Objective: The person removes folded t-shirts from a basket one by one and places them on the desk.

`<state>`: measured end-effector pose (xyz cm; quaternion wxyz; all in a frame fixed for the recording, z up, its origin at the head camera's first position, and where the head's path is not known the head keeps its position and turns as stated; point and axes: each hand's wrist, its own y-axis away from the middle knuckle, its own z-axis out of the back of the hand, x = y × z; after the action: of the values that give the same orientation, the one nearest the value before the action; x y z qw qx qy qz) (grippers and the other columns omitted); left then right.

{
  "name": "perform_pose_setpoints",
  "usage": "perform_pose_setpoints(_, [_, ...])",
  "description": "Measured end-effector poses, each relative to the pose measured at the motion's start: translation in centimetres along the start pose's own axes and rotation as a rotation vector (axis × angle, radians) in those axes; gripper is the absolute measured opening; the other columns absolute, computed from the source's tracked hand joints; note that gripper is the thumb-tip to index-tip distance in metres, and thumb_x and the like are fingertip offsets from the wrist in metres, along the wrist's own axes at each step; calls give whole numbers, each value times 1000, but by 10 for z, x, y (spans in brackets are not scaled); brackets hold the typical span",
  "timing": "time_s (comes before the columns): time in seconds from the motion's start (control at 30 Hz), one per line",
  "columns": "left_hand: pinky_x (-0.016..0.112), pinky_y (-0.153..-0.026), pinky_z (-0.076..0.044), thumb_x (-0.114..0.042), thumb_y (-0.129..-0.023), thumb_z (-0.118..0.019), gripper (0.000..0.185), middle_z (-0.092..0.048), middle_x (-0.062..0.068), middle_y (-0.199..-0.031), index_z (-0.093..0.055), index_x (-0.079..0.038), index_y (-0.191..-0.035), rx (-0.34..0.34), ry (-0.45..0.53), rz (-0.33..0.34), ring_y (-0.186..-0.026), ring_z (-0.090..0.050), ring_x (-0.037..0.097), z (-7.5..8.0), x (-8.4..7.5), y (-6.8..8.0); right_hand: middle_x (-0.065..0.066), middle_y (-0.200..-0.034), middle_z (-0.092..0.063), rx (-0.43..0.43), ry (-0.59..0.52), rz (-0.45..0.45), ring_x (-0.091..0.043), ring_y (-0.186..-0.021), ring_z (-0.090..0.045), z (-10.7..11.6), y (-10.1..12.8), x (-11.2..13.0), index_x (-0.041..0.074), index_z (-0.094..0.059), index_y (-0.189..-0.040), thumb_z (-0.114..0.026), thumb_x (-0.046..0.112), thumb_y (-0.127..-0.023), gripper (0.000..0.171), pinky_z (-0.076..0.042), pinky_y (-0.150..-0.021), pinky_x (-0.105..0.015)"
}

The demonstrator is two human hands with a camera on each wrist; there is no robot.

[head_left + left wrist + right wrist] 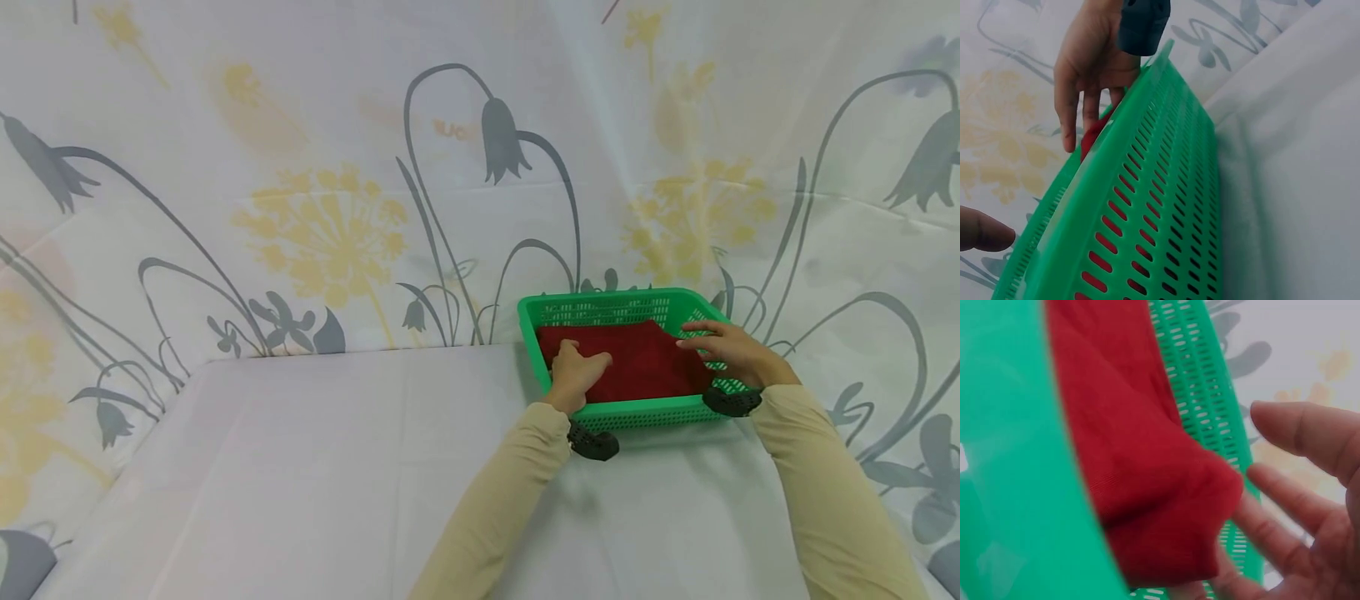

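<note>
One red cloth [637, 362], in basket [652, 407], between left hand [575, 375] and right hand [733, 352]

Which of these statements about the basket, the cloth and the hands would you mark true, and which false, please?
1. The red cloth lies inside the green basket. True.
2. In the head view, the left hand is at the basket's right end. False: it is at the left end.
3. The right hand is pressed flat against the table. False: it is raised at the basket's right end.
4. Both sleeves are beige. True.
5. The basket is perforated. True.
</note>
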<state>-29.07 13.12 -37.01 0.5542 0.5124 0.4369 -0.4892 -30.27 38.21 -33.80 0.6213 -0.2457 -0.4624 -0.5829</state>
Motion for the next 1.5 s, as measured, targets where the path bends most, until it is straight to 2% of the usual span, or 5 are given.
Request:
perform_pose_setpoints(0.23, [50,-91,-44,-18,-86,-71,57,-44,16,-130,-43,-4,-133,21,7,27,-117,-43,29,1,1,1,-37,-151,9,67,-14,-97,-61,-134,-6,2,-8,-1,-8,-4,-150,-51,26,-100,77,-32,-103,-57])
perform_pose_setpoints(0.6, [49,-90,-44,-17,-84,-71,57,-46,14,-126,-43,-5,-132,17,-1,14,-116,-43,29,0,-1,-1,-27,-149,33,189,124,-80,-58,-133,18,7,-26,4,-3,4,-152,-57,30,-96,89,-8,-100,-74])
perform_pose_setpoints(0.97, [49,-89,-45,-17,-83,-72,57,-46,14,-124,-44,-5,-131,9,-12,32,-113,-44,28,0,-2,3,-38,-150,-4,158,312,4,-58,-134,-7,-7,-44,6,-6,-18,-150,-56,35,-97,77,-19,-102,-67])
perform_pose_setpoints(1.23, [49,-91,-43,-18,-82,-73,58,-43,14,-129,-44,-7,-131,-1,-53,20,-124,-37,32,-2,-2,0,-40,-147,-7,146,312,112,-50,-121,-31,-10,-42,12,-8,-17,-149,-58,5,-90,72,-42,-86,-46])
perform_pose_setpoints(1.5, [50,-93,-42,-18,-83,-73,59,-34,17,-144,-43,-6,-132,2,-24,51,-129,-35,30,-3,-2,-1,-40,-149,-4,107,320,92,-56,-133,-15,-11,-40,12,-5,-17,-151,-65,17,-92,79,-31,-98,-61])
